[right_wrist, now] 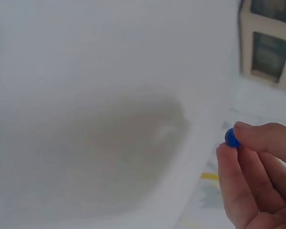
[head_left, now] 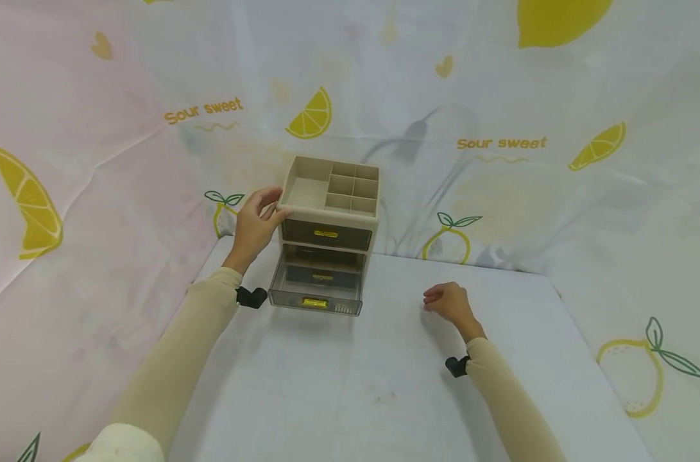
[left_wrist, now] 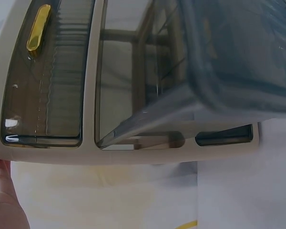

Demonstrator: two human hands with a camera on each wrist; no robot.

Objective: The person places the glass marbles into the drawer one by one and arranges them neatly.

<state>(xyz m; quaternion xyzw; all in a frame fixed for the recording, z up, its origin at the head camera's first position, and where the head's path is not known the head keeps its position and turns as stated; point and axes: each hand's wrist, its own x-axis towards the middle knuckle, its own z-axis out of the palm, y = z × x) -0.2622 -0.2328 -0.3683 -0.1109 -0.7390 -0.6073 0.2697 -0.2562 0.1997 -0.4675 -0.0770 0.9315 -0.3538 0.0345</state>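
Note:
A small beige drawer organizer (head_left: 329,212) stands at the back of the white table, with open compartments on top and two smoky drawers with gold handles (left_wrist: 38,27). Its lower drawer (head_left: 317,289) is pulled out toward me. My left hand (head_left: 271,206) grips the organizer's upper left corner, thumb on the front edge; in the left wrist view only the hand's edge (left_wrist: 5,205) shows below the frame (left_wrist: 133,155). My right hand (head_left: 436,299) hovers over the table to the right of the drawer. It pinches a tiny blue bead (right_wrist: 231,139) between thumb and fingertips (right_wrist: 257,138).
The white table (head_left: 384,385) is walled on the left, back and right by lemon-print cloth (head_left: 500,160). The organizer (right_wrist: 269,45) appears at the upper right of the right wrist view. Black wrist camera mounts (head_left: 251,296) sit on both beige sleeves.

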